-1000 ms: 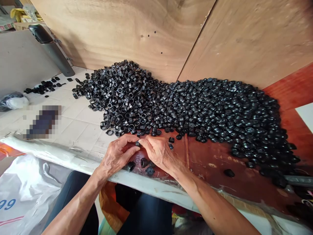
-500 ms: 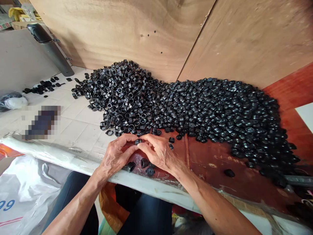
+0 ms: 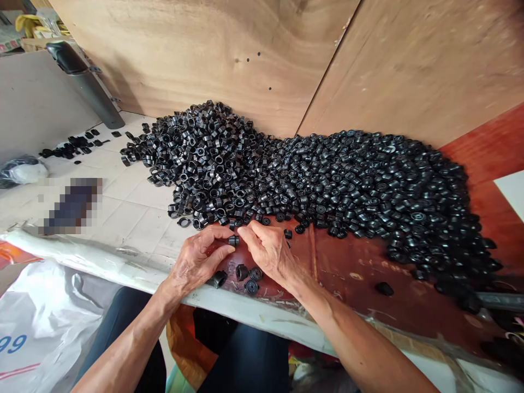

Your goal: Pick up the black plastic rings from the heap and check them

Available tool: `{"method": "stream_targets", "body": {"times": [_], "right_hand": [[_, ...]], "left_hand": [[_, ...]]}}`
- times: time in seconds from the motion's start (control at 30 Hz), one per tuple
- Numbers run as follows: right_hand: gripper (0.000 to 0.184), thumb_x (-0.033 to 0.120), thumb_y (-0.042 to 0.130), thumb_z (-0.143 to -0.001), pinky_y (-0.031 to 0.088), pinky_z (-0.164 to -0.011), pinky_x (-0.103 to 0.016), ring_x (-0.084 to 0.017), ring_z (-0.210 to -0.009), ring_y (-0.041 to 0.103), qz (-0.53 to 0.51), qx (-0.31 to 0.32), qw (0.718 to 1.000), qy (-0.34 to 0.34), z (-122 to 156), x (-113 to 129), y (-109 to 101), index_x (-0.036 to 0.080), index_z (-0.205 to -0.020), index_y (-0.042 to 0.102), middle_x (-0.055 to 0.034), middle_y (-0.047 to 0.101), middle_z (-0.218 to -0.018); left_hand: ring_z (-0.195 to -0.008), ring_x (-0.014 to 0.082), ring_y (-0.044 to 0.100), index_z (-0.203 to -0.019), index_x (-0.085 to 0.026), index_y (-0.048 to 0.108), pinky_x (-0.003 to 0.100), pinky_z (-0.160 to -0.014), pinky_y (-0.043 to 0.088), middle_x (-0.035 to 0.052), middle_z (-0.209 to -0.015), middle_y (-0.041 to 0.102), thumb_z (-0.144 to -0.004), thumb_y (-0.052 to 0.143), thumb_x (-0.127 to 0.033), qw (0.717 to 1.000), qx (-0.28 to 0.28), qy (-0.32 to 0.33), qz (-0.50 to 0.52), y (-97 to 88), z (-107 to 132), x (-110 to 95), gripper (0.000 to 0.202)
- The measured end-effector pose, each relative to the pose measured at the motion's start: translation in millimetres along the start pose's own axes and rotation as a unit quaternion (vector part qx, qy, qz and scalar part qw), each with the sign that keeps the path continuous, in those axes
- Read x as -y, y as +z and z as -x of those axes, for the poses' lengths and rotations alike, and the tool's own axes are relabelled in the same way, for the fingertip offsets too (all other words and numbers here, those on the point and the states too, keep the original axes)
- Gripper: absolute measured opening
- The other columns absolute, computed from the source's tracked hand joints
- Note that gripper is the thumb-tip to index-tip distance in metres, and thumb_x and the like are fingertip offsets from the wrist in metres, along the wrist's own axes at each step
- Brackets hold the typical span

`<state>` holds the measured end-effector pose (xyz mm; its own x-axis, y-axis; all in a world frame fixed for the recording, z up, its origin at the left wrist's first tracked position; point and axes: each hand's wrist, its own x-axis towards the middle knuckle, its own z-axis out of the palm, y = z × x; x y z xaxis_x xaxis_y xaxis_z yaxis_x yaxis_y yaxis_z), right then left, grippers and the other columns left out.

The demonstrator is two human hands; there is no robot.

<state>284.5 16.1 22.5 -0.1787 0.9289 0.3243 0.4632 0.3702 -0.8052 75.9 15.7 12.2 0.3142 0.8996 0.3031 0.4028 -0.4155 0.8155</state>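
Note:
My left hand and my right hand meet fingertip to fingertip near the table's front edge. Both pinch one small black plastic ring between them. Under the hands lie three loose black parts on the red-brown board. A big heap of black plastic rings lies just beyond the fingers on the left. A wider heap of black plastic caps spreads to the right.
Plywood panels stand behind the heaps. A grey handle-like bar leans at the far left near several scattered black bits. A single black part lies alone at the right front. A white sack sits below the table edge.
The fingertips shifted slightly while working the small ring; the right hand's fingers now stretch more toward it. Heaps and loose parts have not moved.

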Motion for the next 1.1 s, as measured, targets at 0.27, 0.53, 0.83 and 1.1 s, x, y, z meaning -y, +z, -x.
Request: {"method": "stream_targets", "body": {"times": [0.27,0.53,0.83,1.1], "right_hand": [[0.007,0.022,0.060,-0.099,0.050,-0.068,-0.025,-0.014,-0.067,0.062,-0.042,0.021,0.998,-0.044,-0.1,1.6,-2.0,0.021,-0.095,0.065,-0.0001,0.068,-0.079],[0.018,0.023,0.056,-0.103,0.048,-0.070,-0.027,-0.014,-0.069,0.060,-0.025,0.018,0.998,-0.058,-1.4,-3.5,-0.7,0.021,-0.088,0.065,-0.0008,0.065,-0.080],[0.008,0.018,0.060,-0.099,0.052,-0.075,-0.027,-0.016,-0.078,0.065,-0.017,0.044,0.996,-0.080,0.6,-3.2,-2.4,0.020,-0.103,0.066,-0.0036,0.069,-0.092],[0.011,0.021,0.059,-0.102,0.053,-0.076,-0.028,-0.017,-0.080,0.068,-0.007,0.048,0.997,-0.060,1.5,-6.1,-0.1,0.021,-0.109,0.067,-0.0049,0.073,-0.097]], "left_hand": [[-0.092,0.0179,0.077,-0.115,-0.024,0.073,0.030,-0.086,0.064,0.0031,-0.112,0.079,-0.097,0.071,-0.034,0.999,-0.008,-0.050,0.019,0.4,-0.6,-2.0,0.021],[-0.100,0.0196,0.076,-0.112,-0.024,0.074,0.030,-0.088,0.063,0.0034,-0.111,0.079,-0.096,0.071,-0.030,1.000,0.002,-0.024,0.010,-0.5,-2.3,-3.8,0.018],[-0.093,0.0181,0.078,-0.114,-0.024,0.074,0.030,-0.087,0.063,0.0034,-0.112,0.079,-0.097,0.071,-0.034,0.998,-0.009,-0.055,0.021,1.8,-0.5,1.3,0.020],[-0.091,0.0178,0.078,-0.115,-0.024,0.074,0.027,-0.079,0.064,0.0046,-0.113,0.078,-0.098,0.071,-0.036,0.996,-0.005,-0.068,0.063,1.6,-0.1,-1.9,0.021]]}}
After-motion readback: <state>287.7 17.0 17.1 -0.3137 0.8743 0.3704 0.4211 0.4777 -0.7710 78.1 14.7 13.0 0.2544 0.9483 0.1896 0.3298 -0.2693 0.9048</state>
